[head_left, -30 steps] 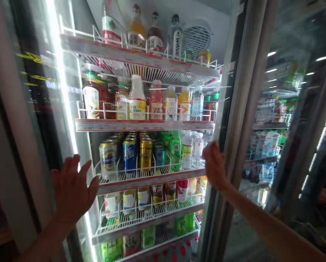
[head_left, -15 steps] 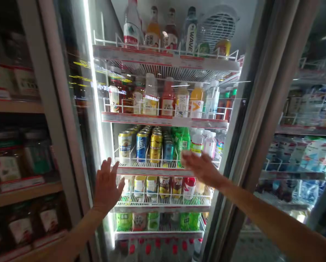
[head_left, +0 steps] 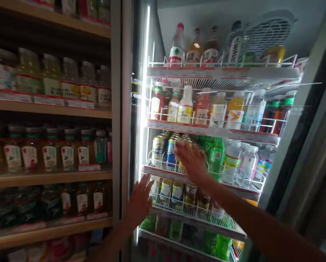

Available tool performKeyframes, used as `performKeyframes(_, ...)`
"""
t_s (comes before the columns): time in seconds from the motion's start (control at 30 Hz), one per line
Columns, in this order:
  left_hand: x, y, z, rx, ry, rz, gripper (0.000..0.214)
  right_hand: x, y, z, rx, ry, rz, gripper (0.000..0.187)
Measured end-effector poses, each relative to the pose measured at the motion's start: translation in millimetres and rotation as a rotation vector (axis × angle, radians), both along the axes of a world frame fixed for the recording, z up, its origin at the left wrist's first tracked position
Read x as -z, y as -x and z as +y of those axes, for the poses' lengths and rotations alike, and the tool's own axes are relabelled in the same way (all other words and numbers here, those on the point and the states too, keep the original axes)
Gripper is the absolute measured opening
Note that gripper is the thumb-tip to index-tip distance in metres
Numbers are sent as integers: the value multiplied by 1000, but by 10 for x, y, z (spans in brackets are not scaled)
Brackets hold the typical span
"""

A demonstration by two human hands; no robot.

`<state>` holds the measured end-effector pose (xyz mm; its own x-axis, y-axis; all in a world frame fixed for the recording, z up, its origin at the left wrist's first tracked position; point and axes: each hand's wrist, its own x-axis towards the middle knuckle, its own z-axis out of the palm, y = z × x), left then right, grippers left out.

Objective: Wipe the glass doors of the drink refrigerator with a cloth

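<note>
My left hand [head_left: 141, 200] is raised, fingers apart, at the left edge of a lit drinks fridge, holding nothing. It is nearest to a small can [head_left: 165, 189] on the fourth wire shelf. My right hand [head_left: 191, 160] reaches across, fingers outstretched and slightly blurred, and holds nothing. It covers part of the gold cans on the third shelf; whether it touches anything, I cannot tell. Beside it stand a blue can [head_left: 171, 151], a pale yellow can [head_left: 158, 150] and green bottles [head_left: 216, 155]. Juice bottles [head_left: 235, 111] line the shelf above.
A bright light strip [head_left: 144, 91] runs down the fridge's left side. To the left, wooden shelves [head_left: 50, 179] hold rows of bottled drinks [head_left: 68, 151]. The fridge's right frame [head_left: 302, 145] is dark. A round vent grille [head_left: 269, 36] sits at the upper back.
The view has turned left, so the fridge now lies further right and more of the wooden shelves shows. My right hand has moved left, from before the green bottles to before the gold cans.
</note>
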<state>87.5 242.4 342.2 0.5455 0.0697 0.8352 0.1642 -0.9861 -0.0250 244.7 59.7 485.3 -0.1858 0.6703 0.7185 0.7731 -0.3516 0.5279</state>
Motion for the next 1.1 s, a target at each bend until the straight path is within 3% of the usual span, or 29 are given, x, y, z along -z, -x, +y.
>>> performKeyframes(0.07,10,15,15,30,22,-17,63,182,94,166,-144,240,-107,46)
performKeyframes(0.13,-28,35,53,75,63,-42,62,201,149,298,-202,342,-148,41)
performKeyframes(0.27,-307,122,185,149,198,-145,50,-260,177,548,-13,-9,-2,48)
performKeyframes(0.3,-400,147,214,167,238,-186,47,-309,184,616,7,-23,10,48)
performKeyframes(0.33,-486,166,237,192,279,-230,45,-283,198,681,6,16,15,48)
performKeyframes(0.4,-607,180,260,294,348,-271,43,-42,259,775,-65,212,6,44)
performKeyframes(0.5,-645,150,232,572,471,-164,38,378,393,794,-149,408,95,42)
performKeyframes(0.6,-655,77,167,745,637,-206,39,418,432,774,-126,324,255,36)
performKeyframes(0.73,-837,-122,101,700,572,-298,50,204,428,796,-58,150,352,29)
performKeyframes(0.8,-918,-254,49,675,518,-319,53,188,460,771,-47,119,360,30)
performKeyframes(0.93,-810,-508,-91,527,349,-281,54,312,428,415,-8,151,343,37)
performKeyframes(1.03,-736,-610,10,359,196,-202,57,351,182,-199,7,123,258,33)
performKeyframes(1.1,-879,-589,260,260,115,-149,51,293,-55,-730,61,-20,218,36)
